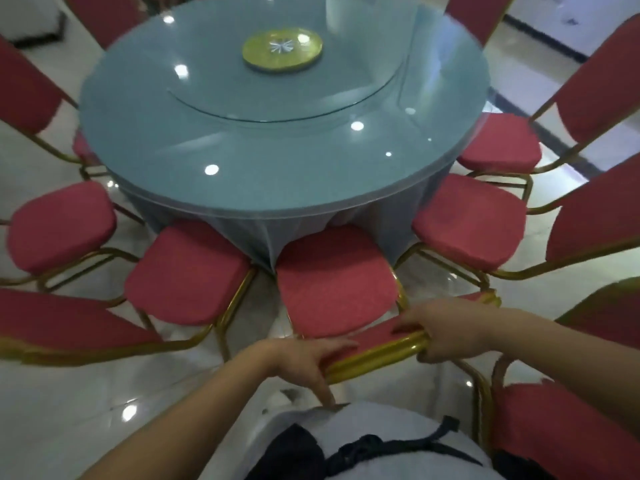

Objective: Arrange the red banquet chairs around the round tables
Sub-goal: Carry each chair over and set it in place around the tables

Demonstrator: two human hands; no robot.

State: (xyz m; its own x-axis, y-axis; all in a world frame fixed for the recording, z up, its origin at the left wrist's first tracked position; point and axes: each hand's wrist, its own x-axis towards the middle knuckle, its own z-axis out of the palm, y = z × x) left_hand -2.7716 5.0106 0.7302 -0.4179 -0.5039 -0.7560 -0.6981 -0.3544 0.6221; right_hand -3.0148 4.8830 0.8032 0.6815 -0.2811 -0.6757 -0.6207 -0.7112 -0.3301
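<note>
Head view, looking down at a ring of seating

- Left hand (304, 356) and right hand (446, 336) are apart, both on the gold top rail (377, 355) of a red padded banquet chair with a gold tube frame (336, 282)
- Right hand is wrapped round the rail's right part, thumb on the front, fingers curled underneath
- Left hand pinches the rail's left part, fingers laid over the red back pad, thumb down behind the rail; edges are motion-blurred
- The held chair faces a round table draped in grey-blue cloth under a glass top (277, 174), its seat front right at the hanging cloth
- Neighbouring red chairs (187, 268) sit just beside it on both sides, with more ringing the table to left and right, seats turned inward
- One further red chair (568, 420) stands at lower right beside the person, back from the ring
- On the table is a clear glass turntable (284, 95) with a gold disc (282, 50) at its centre
- Glossy pale floor (86, 403) shows light reflections
- Light shirt with a dark strap (381, 441) is at the bottom edge
</note>
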